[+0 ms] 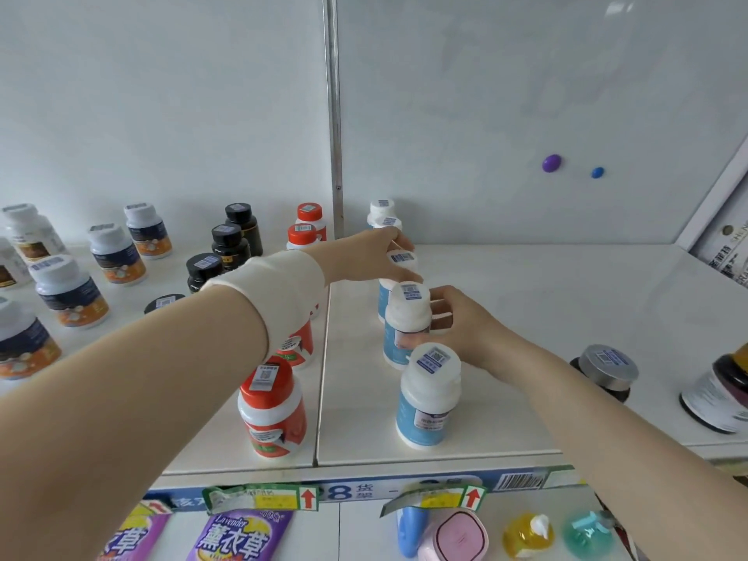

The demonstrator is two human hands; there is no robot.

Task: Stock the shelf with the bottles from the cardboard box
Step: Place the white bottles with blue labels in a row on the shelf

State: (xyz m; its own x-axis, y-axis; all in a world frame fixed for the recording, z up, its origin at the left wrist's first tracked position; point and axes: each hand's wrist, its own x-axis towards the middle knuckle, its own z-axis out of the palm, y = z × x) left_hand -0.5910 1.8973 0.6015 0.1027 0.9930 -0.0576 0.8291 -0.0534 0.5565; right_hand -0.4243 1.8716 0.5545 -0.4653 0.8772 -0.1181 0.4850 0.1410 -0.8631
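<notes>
A row of white bottles with blue labels runs from front to back on the white shelf [526,358]. The nearest one [429,402] stands free at the front. My right hand [465,330] grips the second bottle [406,321] from its right side. My left hand [376,257], wrist in a white band, reaches across and holds the cap of the third bottle [402,259]. Two more blue-label bottles [382,212] stand behind, at the back wall. The cardboard box is out of view.
A row of orange-capped bottles [271,410] stands just left of the blue row, partly under my left arm. Black bottles [230,244] and white-capped orange-label bottles [73,293] fill the left shelf. Dark jars [603,370] sit at right. Packets and soap bottles hang below.
</notes>
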